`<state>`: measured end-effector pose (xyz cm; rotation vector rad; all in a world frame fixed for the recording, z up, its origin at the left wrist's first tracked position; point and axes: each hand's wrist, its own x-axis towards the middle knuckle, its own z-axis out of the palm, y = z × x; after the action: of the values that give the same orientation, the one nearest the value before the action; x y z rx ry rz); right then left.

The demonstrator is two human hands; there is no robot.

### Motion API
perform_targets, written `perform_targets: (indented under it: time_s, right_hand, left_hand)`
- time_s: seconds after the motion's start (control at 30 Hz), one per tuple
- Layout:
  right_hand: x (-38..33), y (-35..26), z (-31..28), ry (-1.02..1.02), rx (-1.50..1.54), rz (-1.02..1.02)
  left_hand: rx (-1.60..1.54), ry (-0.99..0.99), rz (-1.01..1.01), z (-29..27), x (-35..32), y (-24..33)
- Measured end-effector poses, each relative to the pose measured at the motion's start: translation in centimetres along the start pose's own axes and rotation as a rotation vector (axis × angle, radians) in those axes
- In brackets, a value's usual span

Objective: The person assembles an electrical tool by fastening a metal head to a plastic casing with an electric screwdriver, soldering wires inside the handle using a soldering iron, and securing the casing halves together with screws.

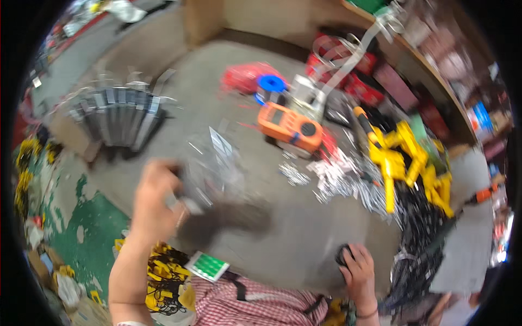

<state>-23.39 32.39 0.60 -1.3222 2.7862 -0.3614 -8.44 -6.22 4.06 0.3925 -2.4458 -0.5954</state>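
Smeared by motion, my left hand [154,204] is raised over the left part of the table with its fingers curled. It grips what looks like a clear plastic bag [223,171], with something dark at the fingers; the contents are too blurred to tell. Low on the right, my right hand [359,273] has its fingers closed round a small black rounded thing [343,254] close to the tabletop. An orange meter-like device [289,129] with a dark dial stands on the table beyond both hands.
Several grey flat packets [122,117] stand fanned out at the left. A blue spool [270,87] and red plastic [244,77] lie at the back. Yellow tools [389,160], silvery small parts [348,182] and black cables [421,239] crowd the right. A green-and-white card [207,266] lies at the near edge.
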Motion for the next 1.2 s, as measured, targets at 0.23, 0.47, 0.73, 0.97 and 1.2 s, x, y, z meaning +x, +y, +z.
perform_targets:
  time_s: [0.23, 0.47, 0.73, 0.97, 1.2]
  right_hand:
    - [0.7, 1.1, -0.1, 0.025, 0.185, 0.012]
    - [-2.0, 0.8, -0.8, 0.177, 0.26, 0.059]
    - [-1.0, -0.9, 2.4, 0.287, 1.325, 0.233]
    - [1.7, -3.2, 1.2, -0.01, 1.087, 0.275]
    - [11.5, 14.6, -0.8, 0.624, -0.145, 0.358]
  left_hand:
    - [-0.157, -0.767, 0.297, 7.6, -0.8, 11.7]
    - [-0.251, -0.876, 0.45, 12.7, -0.7, 15.1]
    - [-0.104, -0.844, 0.536, 14.9, -0.6, 17.2]
    - [-0.046, -0.69, 0.42, 14.1, -3.6, 14.7]
    - [-0.235, -0.623, 0.417, 16.8, -2.2, 17.3]
